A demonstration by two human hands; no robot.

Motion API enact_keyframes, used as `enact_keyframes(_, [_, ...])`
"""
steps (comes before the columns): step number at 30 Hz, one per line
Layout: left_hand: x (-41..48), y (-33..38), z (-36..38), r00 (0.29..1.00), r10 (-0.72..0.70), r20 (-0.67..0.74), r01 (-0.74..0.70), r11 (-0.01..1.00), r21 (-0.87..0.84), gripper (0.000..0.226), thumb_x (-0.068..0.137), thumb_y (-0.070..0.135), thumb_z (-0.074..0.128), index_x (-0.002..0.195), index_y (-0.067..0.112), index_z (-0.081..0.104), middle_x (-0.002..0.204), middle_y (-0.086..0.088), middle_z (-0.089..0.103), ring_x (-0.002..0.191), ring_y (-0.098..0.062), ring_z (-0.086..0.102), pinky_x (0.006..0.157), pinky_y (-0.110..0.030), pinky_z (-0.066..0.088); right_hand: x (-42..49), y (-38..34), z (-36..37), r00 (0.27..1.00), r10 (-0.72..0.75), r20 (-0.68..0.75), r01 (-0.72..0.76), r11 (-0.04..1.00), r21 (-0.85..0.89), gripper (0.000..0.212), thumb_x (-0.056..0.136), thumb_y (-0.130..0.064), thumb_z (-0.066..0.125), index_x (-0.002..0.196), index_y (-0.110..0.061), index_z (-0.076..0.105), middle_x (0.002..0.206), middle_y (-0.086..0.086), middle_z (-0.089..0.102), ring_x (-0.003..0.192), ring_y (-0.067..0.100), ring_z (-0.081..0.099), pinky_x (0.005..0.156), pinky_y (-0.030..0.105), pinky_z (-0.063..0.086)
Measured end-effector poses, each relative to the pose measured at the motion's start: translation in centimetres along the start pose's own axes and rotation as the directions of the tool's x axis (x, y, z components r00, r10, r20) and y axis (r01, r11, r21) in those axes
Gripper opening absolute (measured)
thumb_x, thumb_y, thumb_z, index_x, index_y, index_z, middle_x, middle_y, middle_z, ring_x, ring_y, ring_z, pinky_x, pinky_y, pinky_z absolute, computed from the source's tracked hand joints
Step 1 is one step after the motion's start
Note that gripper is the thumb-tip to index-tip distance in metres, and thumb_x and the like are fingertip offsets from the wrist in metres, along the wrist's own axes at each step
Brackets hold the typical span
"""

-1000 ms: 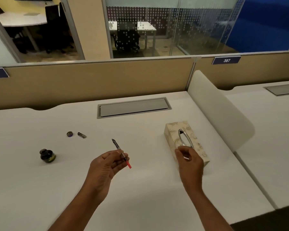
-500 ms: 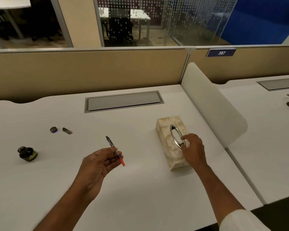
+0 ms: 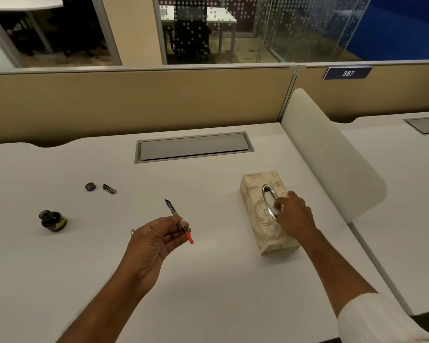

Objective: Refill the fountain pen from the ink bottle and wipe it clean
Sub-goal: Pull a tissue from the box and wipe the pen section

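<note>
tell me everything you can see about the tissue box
The cream rectangular tissue box with a pale gold swirl pattern lies flat on the white desk, right of centre, its long side running away from the person. A shiny metal oval ring frames the slot on top. The right hand rests on the top with fingertips in the slot. No tissue shows.
</note>
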State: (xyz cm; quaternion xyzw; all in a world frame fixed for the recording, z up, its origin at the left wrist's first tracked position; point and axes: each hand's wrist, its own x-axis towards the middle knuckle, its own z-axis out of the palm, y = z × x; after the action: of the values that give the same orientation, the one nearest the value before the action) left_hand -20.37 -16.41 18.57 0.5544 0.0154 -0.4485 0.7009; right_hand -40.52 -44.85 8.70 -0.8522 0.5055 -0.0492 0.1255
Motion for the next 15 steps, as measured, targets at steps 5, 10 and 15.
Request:
enact_keyframes(5, [0.19,-0.07,-0.13,1.000,-0.008,-0.003,0.008,1.000,-0.005,0.017,0.093,0.008,0.067,0.100,-0.006,0.070,0.087,-0.020,0.077,0.084,-0.032,0.076,0.078,-0.036,0.065,-0.27,0.26,0.46,0.996,-0.009,-0.090,0.011,1.000,0.021,0.005,0.088,-0.019,0.068,0.089,-0.016,0.072,0.102,0.006,0.058,0.087,0.031,0.062,0.077,0.044,0.052])
enact_keyframes(10, [0.26,-0.16,0.01,1.000,-0.010,-0.007,0.010,1.000,0.000,0.016,0.093,0.008,0.067,0.100,-0.006,0.070,0.088,-0.020,0.077,0.083,-0.031,0.076,0.075,-0.034,0.066,-0.47,0.39,0.68,0.996,-0.034,-0.088,0.038,0.998,0.045,0.018,0.090,-0.024,0.068,0.104,-0.013,0.071,0.118,0.011,0.057,0.105,0.035,0.059,0.085,0.048,0.049])
enact_keyframes(15, [0.24,-0.04,0.12,1.000,-0.007,-0.010,0.007,1.000,0.008,0.015,0.094,0.008,0.066,0.099,-0.005,0.071,0.087,-0.019,0.077,0.083,-0.030,0.077,0.076,-0.034,0.066,-0.16,0.16,0.64,0.989,-0.025,-0.144,0.038,0.996,0.083,0.023,0.094,-0.022,0.065,0.111,-0.010,0.072,0.139,0.017,0.054,0.123,0.037,0.054,0.097,0.052,0.045])
